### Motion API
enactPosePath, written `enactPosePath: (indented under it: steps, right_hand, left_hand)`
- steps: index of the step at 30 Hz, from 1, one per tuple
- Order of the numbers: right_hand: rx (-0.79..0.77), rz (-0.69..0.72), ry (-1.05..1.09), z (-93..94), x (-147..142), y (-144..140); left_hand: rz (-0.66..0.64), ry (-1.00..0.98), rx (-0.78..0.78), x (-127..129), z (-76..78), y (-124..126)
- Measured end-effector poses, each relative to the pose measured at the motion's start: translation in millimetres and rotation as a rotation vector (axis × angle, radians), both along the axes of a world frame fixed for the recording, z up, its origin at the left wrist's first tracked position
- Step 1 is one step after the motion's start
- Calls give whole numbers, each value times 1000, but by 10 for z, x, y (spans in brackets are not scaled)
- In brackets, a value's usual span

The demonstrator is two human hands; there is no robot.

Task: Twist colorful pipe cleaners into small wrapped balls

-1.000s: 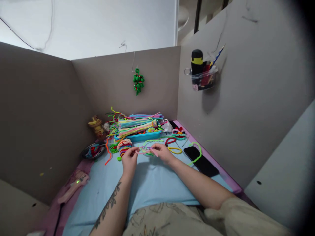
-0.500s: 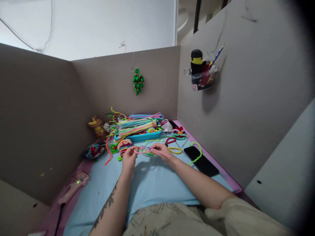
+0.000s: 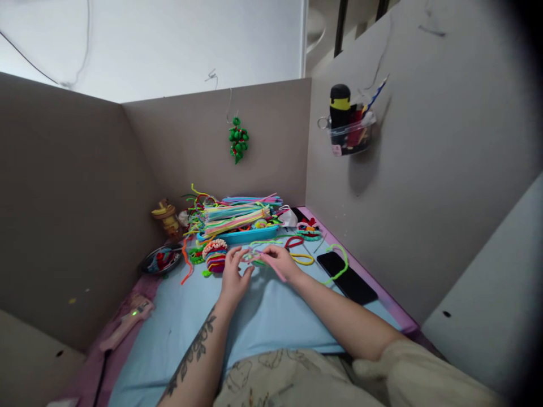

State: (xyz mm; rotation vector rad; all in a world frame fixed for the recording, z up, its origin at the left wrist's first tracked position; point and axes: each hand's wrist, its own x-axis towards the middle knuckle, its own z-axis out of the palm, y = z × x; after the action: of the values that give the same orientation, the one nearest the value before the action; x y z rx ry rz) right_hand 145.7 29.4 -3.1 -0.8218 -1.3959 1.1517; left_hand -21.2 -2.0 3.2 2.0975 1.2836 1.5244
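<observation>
Above the blue cloth, my right hand [image 3: 285, 265] pinches a bent pink pipe cleaner [image 3: 275, 268], whose end hangs down across the fingers. A lilac piece shows by its fingertips. My left hand [image 3: 236, 275] is open beside it, thumb and fingers apart, with fingertips close to the left end of the pipe-cleaner work. Whether those fingertips touch it I cannot tell. Just left of this hand sits a round striped piece [image 3: 215, 260] with a peach curly top. Red and yellow pipe-cleaner loops [image 3: 302, 259] lie to the right of my right hand.
A blue tray [image 3: 237, 237] piled with pipe cleaners [image 3: 237, 217] stands at the back. To the right lies a black phone [image 3: 348, 278] under a green pipe cleaner. At left are a dark bowl [image 3: 146, 264] and a pink glue gun [image 3: 129, 323]. Grey panels enclose the table.
My left hand has let go of the pink pipe cleaner and opened, moving right toward my right hand. The pink strand now hangs more steeply from my right hand.
</observation>
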Motion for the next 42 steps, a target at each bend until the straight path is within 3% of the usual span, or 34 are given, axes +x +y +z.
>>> enactPosePath:
  steps: [4,9,12,16,23,25,26,28,31,32,33,36,42]
  right_hand:
    - [123,-194,-137,-13,-6,-11]
    - [247,-242,-303,-57,-56,-67]
    - [278,-267,-342,-109,-76,-48]
    - [256,-270,-319,-157,-64,9]
    - [106,-322,-306,-156,6,85]
    - [64,-291,-242,-129,24,96]
    - [36,-260,-194,-112,30,99]
    - [-27,-191,-82,-75,35,101]
    - [-102,-119,67,-41,24,98]
    - [-116,-98,102,-38,18,93]
    - [-128,-73,127,-37,11,87]
    - [-134,25,141,-40,-9,48]
    - [-87,152,62,-13,-37,-40]
  left_hand:
    - [-26,227,197,67,-25,-102]
    - [-225,395,289,199,-67,-242]
    - [-293,395,289,241,-47,-286]
    - [-355,334,254,301,37,-409]
    - [-815,275,410,554,216,-893]
    - [-859,302,430,573,229,-920]
    - [-790,280,448,558,223,-891]
    - [-523,147,444,475,191,-750]
    - [-49,-112,231,265,131,-415]
    - [49,-130,169,193,115,-303]
    - [102,-124,107,130,101,-204]
    - [94,-36,-34,26,70,-29]
    - [107,15,-15,45,33,-38]
